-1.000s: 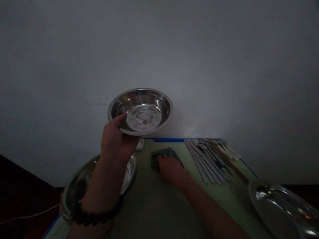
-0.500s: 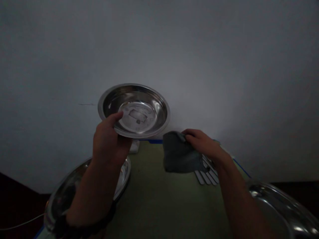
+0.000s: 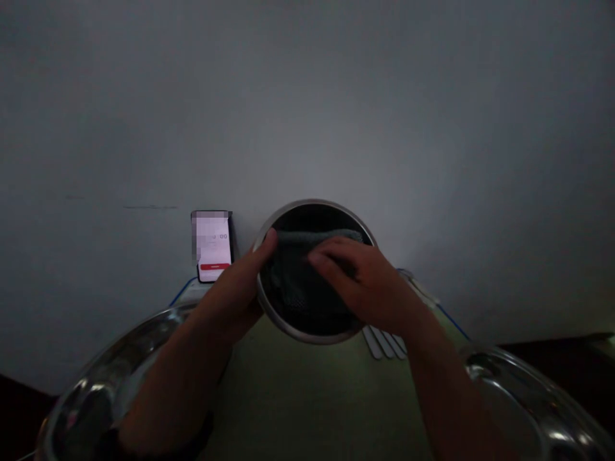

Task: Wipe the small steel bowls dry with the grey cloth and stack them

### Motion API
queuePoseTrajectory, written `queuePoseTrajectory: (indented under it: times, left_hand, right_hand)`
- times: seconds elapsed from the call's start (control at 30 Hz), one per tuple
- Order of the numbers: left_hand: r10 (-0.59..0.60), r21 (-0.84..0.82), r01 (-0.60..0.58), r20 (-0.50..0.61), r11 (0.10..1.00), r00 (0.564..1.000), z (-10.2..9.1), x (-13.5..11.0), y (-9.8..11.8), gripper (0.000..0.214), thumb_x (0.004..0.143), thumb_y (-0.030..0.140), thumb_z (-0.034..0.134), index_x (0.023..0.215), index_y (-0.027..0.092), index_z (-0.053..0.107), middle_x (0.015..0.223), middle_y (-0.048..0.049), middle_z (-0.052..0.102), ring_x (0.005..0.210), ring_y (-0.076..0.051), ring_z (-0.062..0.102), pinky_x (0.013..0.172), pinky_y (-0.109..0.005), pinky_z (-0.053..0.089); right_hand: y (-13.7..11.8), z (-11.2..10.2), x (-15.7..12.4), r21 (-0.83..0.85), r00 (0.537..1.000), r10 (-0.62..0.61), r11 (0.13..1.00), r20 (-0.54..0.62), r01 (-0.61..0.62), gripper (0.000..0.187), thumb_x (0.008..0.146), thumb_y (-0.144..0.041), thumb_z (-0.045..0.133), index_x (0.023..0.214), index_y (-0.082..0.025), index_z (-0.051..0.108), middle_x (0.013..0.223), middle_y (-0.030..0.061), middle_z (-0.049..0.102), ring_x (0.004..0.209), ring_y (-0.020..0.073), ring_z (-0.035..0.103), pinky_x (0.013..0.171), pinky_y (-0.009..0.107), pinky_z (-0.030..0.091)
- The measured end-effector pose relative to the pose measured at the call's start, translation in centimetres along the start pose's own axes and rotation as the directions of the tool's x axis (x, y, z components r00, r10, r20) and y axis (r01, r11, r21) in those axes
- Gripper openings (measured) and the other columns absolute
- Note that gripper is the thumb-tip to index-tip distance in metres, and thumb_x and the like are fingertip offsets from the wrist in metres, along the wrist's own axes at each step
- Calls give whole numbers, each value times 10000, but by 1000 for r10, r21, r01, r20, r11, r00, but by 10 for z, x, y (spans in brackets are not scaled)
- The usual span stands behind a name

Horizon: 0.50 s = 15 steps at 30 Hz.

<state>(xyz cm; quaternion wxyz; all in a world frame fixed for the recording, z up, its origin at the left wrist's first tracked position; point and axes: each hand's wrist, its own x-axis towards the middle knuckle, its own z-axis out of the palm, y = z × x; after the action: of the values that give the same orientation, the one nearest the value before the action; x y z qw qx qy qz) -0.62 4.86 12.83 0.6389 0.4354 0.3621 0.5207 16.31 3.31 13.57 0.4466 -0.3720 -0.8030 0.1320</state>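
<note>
Bowl now tilted toward camera; right hand presses cloth inside.

Bowl: the round shiny steel bowl at centre frame is silver-grey on the rim and near black inside.
Cloth: the dark grey woven cloth shows a fine mesh-like weave and no print.
Phone: the upright black-framed phone, left of centre, has a pale pinkish-white screen with a red bar low down.
Table: the plain pale green table top has a thin blue edge strip.
Dishes: the wide steel dish at lower left and the wide steel dish at lower right are silver with white glints.
Cutlery: the flat steel cutlery handles are pale silver.
Wall: the plain grey wall is lighter at centre.
</note>
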Motion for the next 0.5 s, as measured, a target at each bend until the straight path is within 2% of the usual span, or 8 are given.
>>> queuePoseTrajectory:
  times: [0.07, 0.17, 0.27, 0.37, 0.5]
  left_hand:
    - [2, 11, -2, -3, 1000, 1000, 2, 0, -1, 420, 849, 510, 555, 1070, 176, 683, 1014, -106, 745, 1052, -278, 663, 878, -382, 557]
    - [-5, 14, 5, 8, 1000, 1000, 4, 0, -5, 466, 847, 526, 553, 1159, 192, 645, 1079, -101, 733, 1113, -280, 635, 933, -393, 528]
    - [28, 47, -30, 44, 998, 999, 8, -3, -14, 523, 842, 521, 570, 1282, 239, 565, 1152, -81, 712, 1181, -272, 594, 1005, -411, 473]
    - [56, 110, -65, 84, 992, 995, 16, -6, -25, 551, 848, 515, 568, 1327, 247, 532, 1233, -76, 676, 1268, -262, 523, 1086, -412, 387]
    - [132, 97, -148, 161, 984, 978, 25, -8, -32, 536, 857, 541, 534, 1324, 278, 544, 1273, -47, 654, 1325, -256, 460, 1123, -414, 333]
  right_hand:
    - [4, 11, 2, -112, 999, 43, 993, -11, -44, 146, 902, -213, 513, 919, -177, 654, 944, 40, 677, 903, 163, 621, 848, 335, 477]
    - [12, 24, 2, -268, 985, 170, 948, -36, -173, 137, 866, -180, 553, 983, -148, 616, 990, 82, 652, 934, 217, 609, 862, 393, 470]
    - [22, 30, 2, -352, 969, 245, 905, -31, -240, 172, 835, -176, 583, 1000, -129, 586, 1046, 133, 629, 994, 273, 588, 874, 431, 459]
    - [30, 28, 3, -338, 966, 243, 905, -85, -257, 123, 859, -223, 555, 950, -143, 578, 1001, 127, 641, 951, 272, 594, 846, 425, 456]
    - [24, 27, 6, -192, 933, 237, 936, -269, -294, 125, 888, -244, 486, 887, -153, 572, 937, 112, 648, 880, 243, 597, 824, 407, 446]
